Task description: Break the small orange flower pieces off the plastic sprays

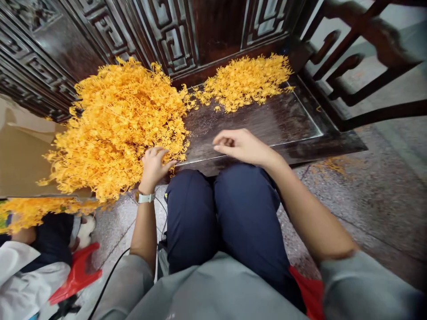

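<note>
A tall heap of orange-yellow plastic-looking pieces covers the left part of a dark wooden bench. At the heap's front right edge is my left hand, its fingers apart and touching the pieces, with a pale watch on the wrist. My right hand hovers over the bench's front edge, fingers curled toward the thumb; whether anything small is between them cannot be made out. A smaller, flatter pile of loose orange pieces lies along the back of the bench, to the right.
Carved dark panels rise behind the bench, and a carved armrest stands at its right end. A cardboard box is at the left. Below it sits another person near a red stool. Orange strands lie on the floor.
</note>
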Tool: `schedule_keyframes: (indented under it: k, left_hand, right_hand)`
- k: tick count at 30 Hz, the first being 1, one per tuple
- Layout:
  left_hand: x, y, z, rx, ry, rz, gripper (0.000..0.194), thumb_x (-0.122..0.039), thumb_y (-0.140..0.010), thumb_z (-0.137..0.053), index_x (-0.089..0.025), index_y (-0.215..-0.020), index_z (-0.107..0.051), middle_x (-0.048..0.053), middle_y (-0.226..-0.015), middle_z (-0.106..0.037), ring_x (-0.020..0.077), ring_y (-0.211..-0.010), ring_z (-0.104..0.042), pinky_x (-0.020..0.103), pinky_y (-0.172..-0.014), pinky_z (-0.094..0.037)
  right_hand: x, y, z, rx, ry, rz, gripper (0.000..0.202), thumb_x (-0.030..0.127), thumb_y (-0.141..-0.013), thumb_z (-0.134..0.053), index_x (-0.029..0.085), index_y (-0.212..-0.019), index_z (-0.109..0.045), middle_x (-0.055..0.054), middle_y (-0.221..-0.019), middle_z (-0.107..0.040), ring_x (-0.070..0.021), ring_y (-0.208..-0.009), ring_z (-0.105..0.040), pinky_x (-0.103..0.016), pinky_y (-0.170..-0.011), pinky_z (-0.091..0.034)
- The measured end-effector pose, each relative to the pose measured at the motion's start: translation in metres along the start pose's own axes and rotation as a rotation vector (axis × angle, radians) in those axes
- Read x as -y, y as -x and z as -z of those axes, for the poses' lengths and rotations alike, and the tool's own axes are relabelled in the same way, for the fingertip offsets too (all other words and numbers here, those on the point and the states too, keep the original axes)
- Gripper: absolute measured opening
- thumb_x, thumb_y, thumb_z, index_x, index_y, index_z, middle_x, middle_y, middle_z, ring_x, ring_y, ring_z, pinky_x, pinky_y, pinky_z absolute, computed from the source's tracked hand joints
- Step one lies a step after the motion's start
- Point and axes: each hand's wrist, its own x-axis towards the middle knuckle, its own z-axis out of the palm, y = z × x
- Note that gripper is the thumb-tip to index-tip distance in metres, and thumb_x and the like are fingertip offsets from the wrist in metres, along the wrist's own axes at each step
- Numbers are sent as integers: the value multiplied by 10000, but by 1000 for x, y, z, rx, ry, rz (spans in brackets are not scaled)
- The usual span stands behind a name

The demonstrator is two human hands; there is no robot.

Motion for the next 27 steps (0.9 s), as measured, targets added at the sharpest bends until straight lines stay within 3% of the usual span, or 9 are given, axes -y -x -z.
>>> schedule_keyframes:
  k: [4, 6, 8, 13, 17, 20, 22, 24, 27]
  left_hand:
    - [2, 7, -12, -87, 124, 44, 134, -347, -990, -718, -231, -1024, -775, 140, -1188, -785, 373, -1215, -666, 574, -1125, -474]
    - [5, 1, -14, -137, 169, 69, 161, -368, -1032, -667, -226, -1048, -742, 126, -1132, -796, 332, -1134, -703, 525, -1072, -514]
    - [9, -6, -14, -197, 240, 105, 238, -447, -1076, -614, -223, -1081, -696, 122, -1094, -798, 293, -1054, -736, 462, -978, -561]
    - [19, -14, -14, -271, 422, 178, 408, -606, -1136, -443, -229, -1144, -600, 110, -1028, -797, 221, -913, -777, 357, -802, -592]
    - [22, -16, -5, -174, 506, 37, 501, -617, -1116, -499, -230, -1430, -538, 159, -1332, -761, 261, -1234, -747, 433, -1047, -578]
    - [19, -19, 7, -97, 357, -104, 516, -595, -1120, -489, -218, -1452, -607, 161, -1486, -699, 297, -1403, -650, 499, -1204, -481]
    - [16, -22, 15, -50, 273, -161, 485, -569, -1125, -482, -219, -1391, -687, 136, -1466, -726, 307, -1402, -645, 517, -1220, -457]
    - [13, -28, 20, -4, 254, -211, 445, -532, -1122, -498, -224, -1334, -740, 115, -1411, -766, 303, -1355, -675, 511, -1198, -473]
    - [9, -42, 19, 73, 219, -280, 390, -453, -1112, -517, -233, -1289, -786, 92, -1359, -796, 302, -1294, -705, 510, -1172, -491]
  right_hand:
    - [-7, -72, -36, 333, 266, 125, 287, 285, -944, -767, 162, -1203, -789, -56, -908, -748, -190, -811, -638, -321, -796, -431]
    - [-15, -96, -59, 414, 411, 167, 444, 305, -942, -798, 175, -1363, -742, -95, -1032, -754, -225, -899, -641, -333, -815, -417]
    - [-23, -108, -77, 434, 508, 165, 446, 324, -977, -771, 190, -1399, -717, -128, -1143, -743, -251, -967, -640, -342, -816, -405]
    - [-26, -114, -86, 485, 545, 152, 83, 263, -1006, -710, 185, -1012, -736, -117, -1096, -684, -250, -980, -613, -338, -803, -385]
    - [-9, -112, -71, 454, 429, 283, 127, 176, -997, -615, 184, -871, -609, -99, -1018, -634, -235, -952, -569, -360, -905, -417]
    - [3, -110, -63, 487, 412, 230, 182, 134, -962, -584, 211, -815, -508, -40, -837, -613, -200, -797, -519, -364, -873, -418]
    - [4, -107, -63, 504, 405, 139, 156, 121, -953, -569, 213, -841, -511, -25, -800, -611, -191, -747, -517, -349, -807, -419]
    - [0, -104, -67, 493, 419, 125, 50, 137, -956, -592, 186, -956, -587, -71, -943, -670, -223, -861, -590, -354, -837, -451]
    - [-14, -103, -75, 469, 587, 143, 356, 221, -948, -708, 119, -1280, -631, -195, -1315, -638, -340, -1167, -592, -425, -988, -476]
